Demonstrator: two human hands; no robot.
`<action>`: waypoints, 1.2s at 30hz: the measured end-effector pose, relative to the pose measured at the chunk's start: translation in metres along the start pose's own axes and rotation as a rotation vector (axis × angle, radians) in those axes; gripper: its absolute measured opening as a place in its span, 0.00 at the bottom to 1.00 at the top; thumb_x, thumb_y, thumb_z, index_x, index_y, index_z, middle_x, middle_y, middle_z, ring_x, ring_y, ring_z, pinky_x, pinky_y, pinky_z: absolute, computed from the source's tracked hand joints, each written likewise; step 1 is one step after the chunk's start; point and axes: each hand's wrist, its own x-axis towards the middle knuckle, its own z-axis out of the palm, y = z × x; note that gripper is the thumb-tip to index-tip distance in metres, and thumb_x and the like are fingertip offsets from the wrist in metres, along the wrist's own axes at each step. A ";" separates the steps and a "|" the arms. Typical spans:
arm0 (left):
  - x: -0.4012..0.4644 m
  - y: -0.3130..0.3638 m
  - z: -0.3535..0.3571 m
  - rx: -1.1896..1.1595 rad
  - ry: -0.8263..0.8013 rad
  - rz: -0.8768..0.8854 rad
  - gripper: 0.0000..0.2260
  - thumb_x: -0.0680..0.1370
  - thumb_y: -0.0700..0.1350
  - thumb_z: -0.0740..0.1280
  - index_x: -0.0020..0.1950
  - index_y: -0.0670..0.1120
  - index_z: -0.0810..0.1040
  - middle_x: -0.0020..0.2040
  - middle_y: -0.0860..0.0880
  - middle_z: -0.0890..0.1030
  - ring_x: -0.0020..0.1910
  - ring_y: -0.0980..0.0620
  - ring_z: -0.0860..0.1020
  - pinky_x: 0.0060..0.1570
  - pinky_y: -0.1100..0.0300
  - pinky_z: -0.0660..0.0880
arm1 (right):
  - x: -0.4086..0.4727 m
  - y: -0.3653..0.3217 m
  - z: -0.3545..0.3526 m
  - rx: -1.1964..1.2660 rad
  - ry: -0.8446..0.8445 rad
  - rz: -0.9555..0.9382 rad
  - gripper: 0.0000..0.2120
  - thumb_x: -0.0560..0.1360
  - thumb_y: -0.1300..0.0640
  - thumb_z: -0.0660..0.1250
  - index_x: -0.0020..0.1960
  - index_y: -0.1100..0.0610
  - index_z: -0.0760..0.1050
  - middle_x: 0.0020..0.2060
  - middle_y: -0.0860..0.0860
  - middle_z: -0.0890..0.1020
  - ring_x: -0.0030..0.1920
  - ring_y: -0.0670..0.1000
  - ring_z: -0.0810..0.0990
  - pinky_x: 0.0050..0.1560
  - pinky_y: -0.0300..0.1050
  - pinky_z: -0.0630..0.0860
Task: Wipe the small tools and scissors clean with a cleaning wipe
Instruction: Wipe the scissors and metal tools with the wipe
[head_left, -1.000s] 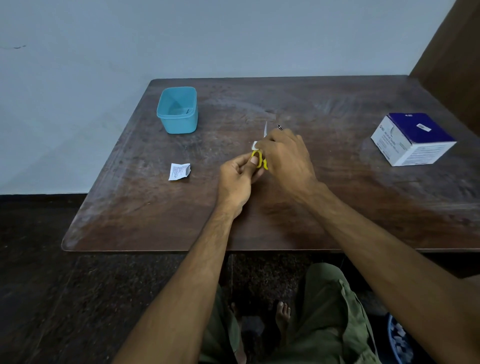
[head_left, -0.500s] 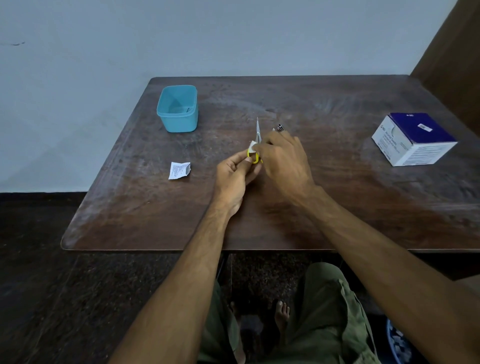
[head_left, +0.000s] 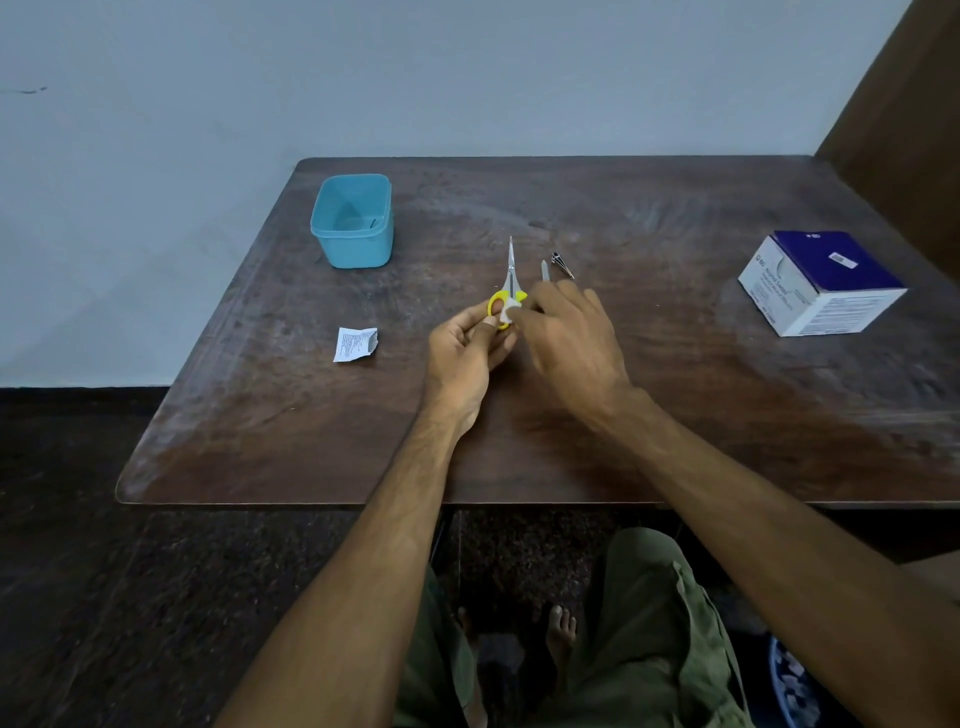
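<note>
Left hand (head_left: 470, 345) grips scissors (head_left: 508, 288), right hand (head_left: 569, 332) pinches wipe (head_left: 511, 312) mid-table (head_left: 675, 415)

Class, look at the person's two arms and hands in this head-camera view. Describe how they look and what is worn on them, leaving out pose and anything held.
Both forearms are bare up to the bottom edge of the picture: no sleeves show. The left hand and right hand wear no gloves, and no rings, watch or bracelet can be seen. No markings are visible on either arm.
</note>
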 end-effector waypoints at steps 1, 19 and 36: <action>0.000 0.000 0.000 0.007 -0.001 0.003 0.10 0.81 0.34 0.59 0.58 0.38 0.78 0.40 0.52 0.85 0.40 0.58 0.83 0.48 0.64 0.80 | -0.005 -0.002 0.001 -0.020 0.003 -0.022 0.06 0.67 0.61 0.66 0.41 0.56 0.80 0.36 0.52 0.77 0.39 0.56 0.74 0.38 0.44 0.54; 0.000 0.000 0.001 0.018 0.028 0.017 0.09 0.81 0.34 0.60 0.55 0.39 0.79 0.39 0.52 0.85 0.40 0.58 0.83 0.45 0.66 0.80 | -0.011 0.020 0.002 0.030 0.132 -0.145 0.09 0.73 0.59 0.62 0.45 0.56 0.81 0.39 0.52 0.79 0.41 0.55 0.71 0.39 0.48 0.61; -0.002 0.003 0.000 -0.026 -0.008 0.015 0.06 0.78 0.31 0.65 0.50 0.40 0.79 0.37 0.50 0.85 0.39 0.58 0.83 0.44 0.66 0.80 | 0.000 0.018 -0.002 0.219 0.059 0.021 0.10 0.71 0.59 0.61 0.42 0.58 0.81 0.38 0.54 0.78 0.36 0.58 0.76 0.35 0.47 0.67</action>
